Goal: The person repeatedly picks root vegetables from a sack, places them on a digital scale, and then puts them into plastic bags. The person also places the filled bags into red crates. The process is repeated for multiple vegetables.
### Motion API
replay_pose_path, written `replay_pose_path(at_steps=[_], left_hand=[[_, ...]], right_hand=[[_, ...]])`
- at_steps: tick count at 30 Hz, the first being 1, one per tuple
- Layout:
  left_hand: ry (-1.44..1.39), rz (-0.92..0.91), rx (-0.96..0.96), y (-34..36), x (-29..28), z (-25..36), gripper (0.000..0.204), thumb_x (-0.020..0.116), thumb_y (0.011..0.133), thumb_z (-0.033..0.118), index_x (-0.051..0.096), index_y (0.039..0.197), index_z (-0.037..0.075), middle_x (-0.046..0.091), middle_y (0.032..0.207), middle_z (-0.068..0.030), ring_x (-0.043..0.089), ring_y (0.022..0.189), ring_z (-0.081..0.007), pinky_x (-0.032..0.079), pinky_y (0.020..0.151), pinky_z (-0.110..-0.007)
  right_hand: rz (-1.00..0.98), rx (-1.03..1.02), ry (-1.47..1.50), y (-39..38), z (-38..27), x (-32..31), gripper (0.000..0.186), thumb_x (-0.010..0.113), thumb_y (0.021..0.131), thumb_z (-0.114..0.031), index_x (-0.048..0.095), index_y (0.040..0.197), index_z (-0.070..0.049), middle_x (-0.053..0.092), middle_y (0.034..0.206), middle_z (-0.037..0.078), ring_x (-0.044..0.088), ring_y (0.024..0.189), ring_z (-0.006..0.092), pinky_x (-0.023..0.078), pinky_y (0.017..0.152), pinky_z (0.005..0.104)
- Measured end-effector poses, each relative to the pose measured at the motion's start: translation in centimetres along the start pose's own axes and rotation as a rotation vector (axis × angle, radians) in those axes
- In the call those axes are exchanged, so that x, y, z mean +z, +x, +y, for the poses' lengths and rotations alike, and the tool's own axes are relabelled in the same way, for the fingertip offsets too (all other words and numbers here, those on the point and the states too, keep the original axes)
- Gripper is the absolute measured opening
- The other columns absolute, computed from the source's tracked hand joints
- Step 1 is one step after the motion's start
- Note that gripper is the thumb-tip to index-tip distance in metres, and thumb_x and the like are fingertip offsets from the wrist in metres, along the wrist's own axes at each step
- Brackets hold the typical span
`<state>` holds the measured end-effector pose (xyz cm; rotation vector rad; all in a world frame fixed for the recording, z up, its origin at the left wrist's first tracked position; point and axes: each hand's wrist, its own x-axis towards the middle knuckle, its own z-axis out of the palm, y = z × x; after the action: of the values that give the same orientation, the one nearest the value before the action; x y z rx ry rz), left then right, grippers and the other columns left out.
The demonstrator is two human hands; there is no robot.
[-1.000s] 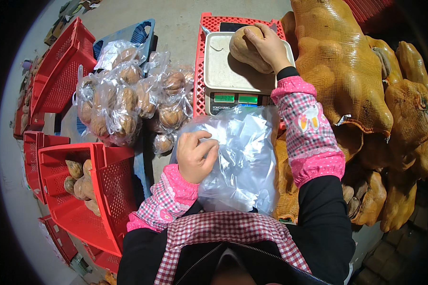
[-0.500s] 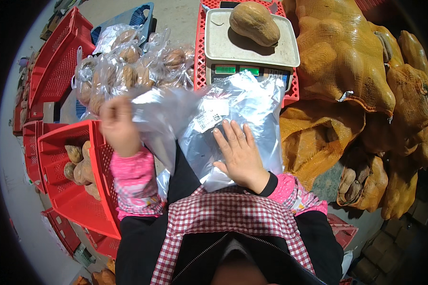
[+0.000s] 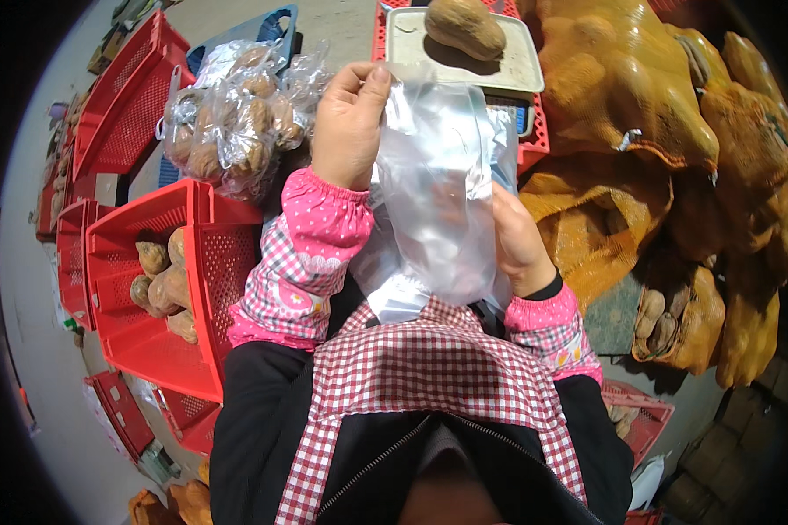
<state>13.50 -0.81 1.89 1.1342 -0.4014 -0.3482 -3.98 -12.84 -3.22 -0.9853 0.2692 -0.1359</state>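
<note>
A clear plastic bag [image 3: 438, 192] hangs flat and upright in front of me, above my lap. My left hand [image 3: 350, 127] is closed on its upper left corner, thumb and fingers pinched together. At the right edge, my right hand [image 3: 521, 241] grips the bag, its fingers partly hidden behind the plastic. More silvery plastic shows beneath and behind the bag, over my lap. Beyond my hands a tan squash [image 3: 464, 28] lies on the pale tray of a weighing scale [image 3: 403, 57]. The bag covers most of the scale's display.
Bagged squashes [image 3: 236, 131] are piled at the far left. A red crate [image 3: 149, 359] with several squashes stands left of me. Orange mesh sacks [image 3: 622, 79] full of squashes fill the right side, with an opened mesh sack [image 3: 587, 227] nearer. The scale rests on a red crate [image 3: 534, 149].
My left hand has moved right and up, lifting a bag before me. My right hand, earlier flat on the plastic, has moved right and now grips the bag's edge. The view has shifted slightly.
</note>
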Motion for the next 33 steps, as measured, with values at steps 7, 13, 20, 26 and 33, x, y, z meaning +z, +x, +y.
replay_pose_path(at_steps=[7,13,20,26,33], left_hand=[[-0.05,-0.14,-0.057,-1.1,-1.2,-1.7,0.012,0.051,0.095,0.016,0.058,0.098,0.005,0.059,0.086,0.0,0.055,0.075,-0.0065,0.047,0.067,-0.02],[0.284,-0.193,0.115,-2.2,-0.5,-0.9,0.014,0.053,0.094,0.016,0.055,0.093,0.003,0.055,0.079,0.0009,0.051,0.072,-0.0068,0.043,0.067,-0.02],[0.601,-0.709,0.407,-1.2,1.1,2.8,0.01,0.061,0.084,0.003,0.058,0.094,0.002,0.057,0.08,-0.007,0.057,0.07,-0.0159,0.047,0.067,-0.025],[0.882,-0.788,0.765,0.2,3.8,3.2,0.014,0.066,0.075,0.014,0.059,0.088,0.012,0.057,0.077,-0.0056,0.06,0.066,-0.0275,0.046,0.054,-0.034],[0.923,-0.28,0.851,-3.6,2.5,2.4,0.026,0.067,0.073,0.01,0.058,0.096,0.004,0.056,0.088,-0.0119,0.055,0.08,-0.0295,0.046,0.07,-0.038]], right_hand=[[-0.316,0.09,0.335,-1.7,-3.0,-0.3,0.072,0.062,0.081,-0.048,0.045,0.128,0.004,0.055,0.121,0.017,0.055,0.11,0.0235,0.042,0.095,0.0344],[-0.234,-0.015,-0.106,-0.7,-4.3,-0.8,0.082,0.069,0.077,-0.049,0.037,0.131,0.004,0.058,0.114,0.019,0.06,0.099,0.0235,0.047,0.088,0.0343],[0.4,-0.813,-0.484,1.0,-13.3,-0.6,0.024,0.062,0.087,-0.008,0.055,0.108,0.0,0.062,0.096,0.005,0.058,0.087,0.0118,0.047,0.08,0.025],[-0.267,-0.114,-0.862,1.4,-11.5,1.0,0.016,0.064,0.083,-0.013,0.064,0.086,0.002,0.063,0.074,0.001,0.056,0.069,0.0088,0.045,0.062,0.0246],[0.284,-0.162,-0.593,0.6,-9.0,-0.9,0.015,0.057,0.087,-0.007,0.065,0.086,0.006,0.062,0.075,0.002,0.055,0.067,0.0076,0.043,0.062,0.0207]])
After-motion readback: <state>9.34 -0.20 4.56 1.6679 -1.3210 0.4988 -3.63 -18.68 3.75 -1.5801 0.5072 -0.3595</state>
